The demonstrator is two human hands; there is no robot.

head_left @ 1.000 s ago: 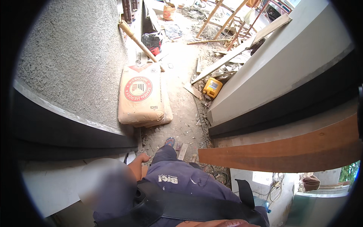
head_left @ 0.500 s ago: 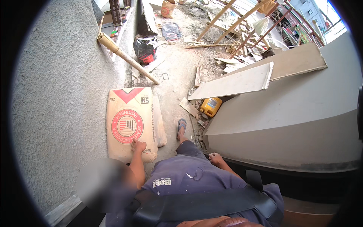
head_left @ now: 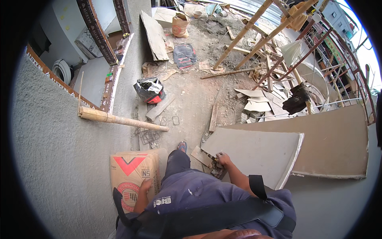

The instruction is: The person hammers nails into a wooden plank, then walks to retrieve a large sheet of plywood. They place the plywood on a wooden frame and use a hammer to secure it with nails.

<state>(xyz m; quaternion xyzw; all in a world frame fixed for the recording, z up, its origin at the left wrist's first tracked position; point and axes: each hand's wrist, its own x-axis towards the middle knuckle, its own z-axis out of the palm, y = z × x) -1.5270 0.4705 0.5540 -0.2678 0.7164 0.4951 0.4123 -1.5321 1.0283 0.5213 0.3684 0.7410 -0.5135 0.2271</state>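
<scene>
A brown paper cement bag (head_left: 131,165) with red and black print stands beside the wall at my left. My left hand (head_left: 146,186) hangs in front of its right side, fingers loosely extended and holding nothing I can see; contact with the bag is unclear. My right hand (head_left: 223,158) is closed at the near left edge of a pale board (head_left: 254,147). Beside its fingers shows a small dark and yellow thing, too small to name. One foot in a blue sandal (head_left: 182,146) is on the ground ahead.
A bamboo pole (head_left: 131,122) juts from the left wall across the path. Beyond it sits a black and red bag (head_left: 150,91) of rubbish. A brown board (head_left: 330,139) leans at right. Bamboo props (head_left: 254,30) and broken board pieces (head_left: 258,101) lie further ahead, with a sack (head_left: 180,26).
My view has tilted up, showing more of the path and the window opening. My left hand has left the bag's round print; my right hand has come forward to the pale board.
</scene>
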